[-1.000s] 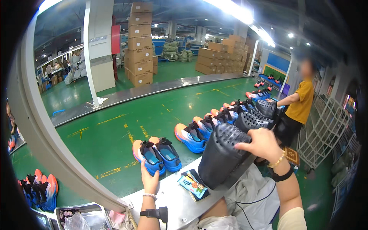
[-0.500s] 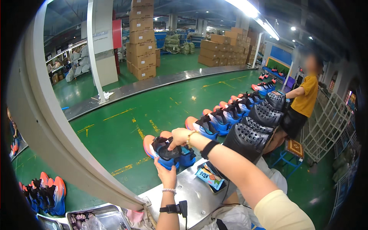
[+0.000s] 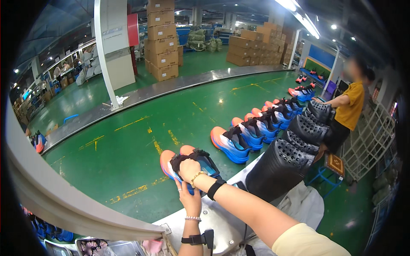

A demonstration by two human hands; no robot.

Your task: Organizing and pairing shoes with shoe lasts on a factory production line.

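Observation:
A pair of sneakers with orange toes, white middles and blue soles stands on the green surface in front of me. My left hand (image 3: pixel 190 199) grips the near heel end of the left sneaker (image 3: pixel 167 161), fingers along its side. My right hand (image 3: pixel 190 170) is down in that sneaker's black opening, with its fingertips hidden inside. Close against it on the right stands the other sneaker (image 3: pixel 209 164), partly covered by my right hand and wrist. Its opening shows a blue-grey inside.
A row of similar sneakers (image 3: pixel 230 145) runs away to the right, beside black perforated shoe-shaped forms (image 3: pixel 279 164). A person in a yellow shirt (image 3: pixel 352 104) stands beyond. Below my hands is a metal plate (image 3: pixel 222 230); a pale curved post (image 3: pixel 77 213) rises at left.
My right hand has moved left and lower, deeper into the left sneaker. My right forearm now covers the blue packet on the metal plate. The whole view has shifted slightly.

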